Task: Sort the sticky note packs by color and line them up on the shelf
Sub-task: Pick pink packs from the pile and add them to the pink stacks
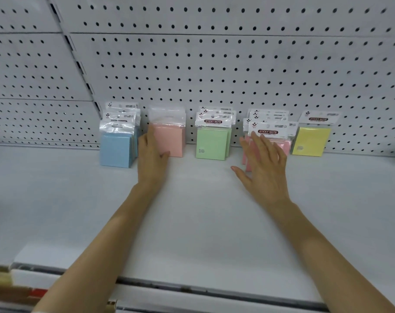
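Note:
Five groups of sticky note packs stand in a row against the pegboard at the back of the white shelf (203,211). From left to right they are blue packs (117,150), peach packs (171,141), green packs (211,143), pink packs (282,146) and a yellow pack (310,141). My left hand (150,159) lies with straight fingers against the left front of the peach packs, thumb under their lower edge. My right hand (263,163) is spread flat in front of the pink packs and hides their lower part; whether it touches them is unclear.
A white pegboard wall (237,64) rises behind the row. The shelf's front rail (192,288) runs along the bottom. Blurred yellow and red items (9,288) sit at the lower left below the shelf edge.

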